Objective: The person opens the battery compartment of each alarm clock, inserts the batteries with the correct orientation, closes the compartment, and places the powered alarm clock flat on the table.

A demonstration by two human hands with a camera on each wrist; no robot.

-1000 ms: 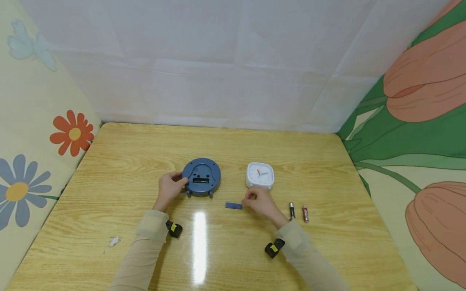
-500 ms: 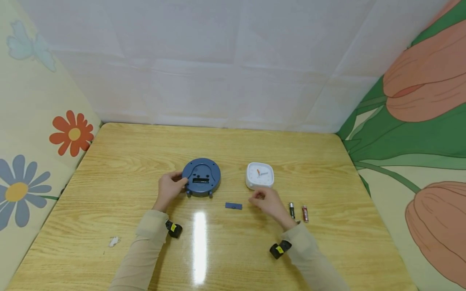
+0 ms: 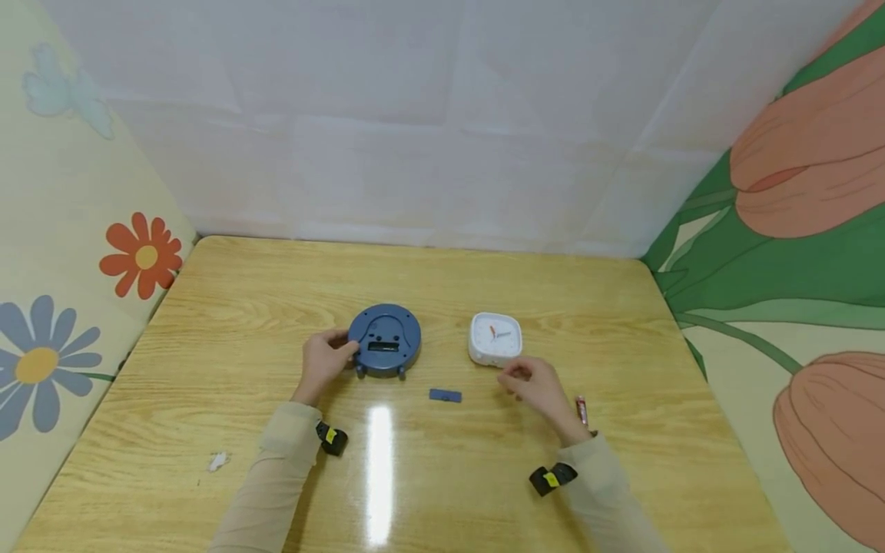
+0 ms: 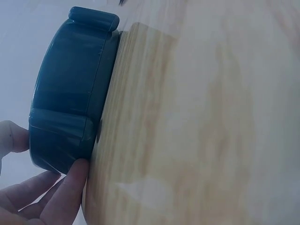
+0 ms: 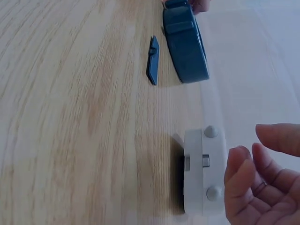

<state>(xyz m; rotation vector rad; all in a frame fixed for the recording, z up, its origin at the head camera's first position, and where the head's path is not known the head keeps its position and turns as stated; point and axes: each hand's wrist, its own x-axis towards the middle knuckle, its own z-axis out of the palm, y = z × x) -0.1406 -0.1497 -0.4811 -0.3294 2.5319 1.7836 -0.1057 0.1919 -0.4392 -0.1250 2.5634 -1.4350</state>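
A round blue clock (image 3: pixel 385 326) lies face down, its dark battery slot (image 3: pixel 383 346) uncovered. My left hand (image 3: pixel 323 364) holds its left edge, thumb on the back and fingers against the side, as the left wrist view (image 4: pixel 65 194) also shows the fingertips (image 4: pixel 77 171). To the right on the table is the small blue battery cover (image 3: pixel 445 395). My right hand (image 3: pixel 541 388) hovers just in front of the white clock (image 3: pixel 495 338), fingers loosely curled with a gap between thumb and fingertips and nothing held.
A red battery (image 3: pixel 581 408) lies right of my right wrist, partly covered by it; the black battery beside it is hidden. A white scrap (image 3: pixel 218 461) lies at the front left of the wooden table (image 3: pixel 442 269). A pale cloth wall (image 3: pixel 442 123) stands behind.
My right hand has drawn away from the battery cover toward the right, and its wrist now hides the black battery. My left hand stays on the blue clock.
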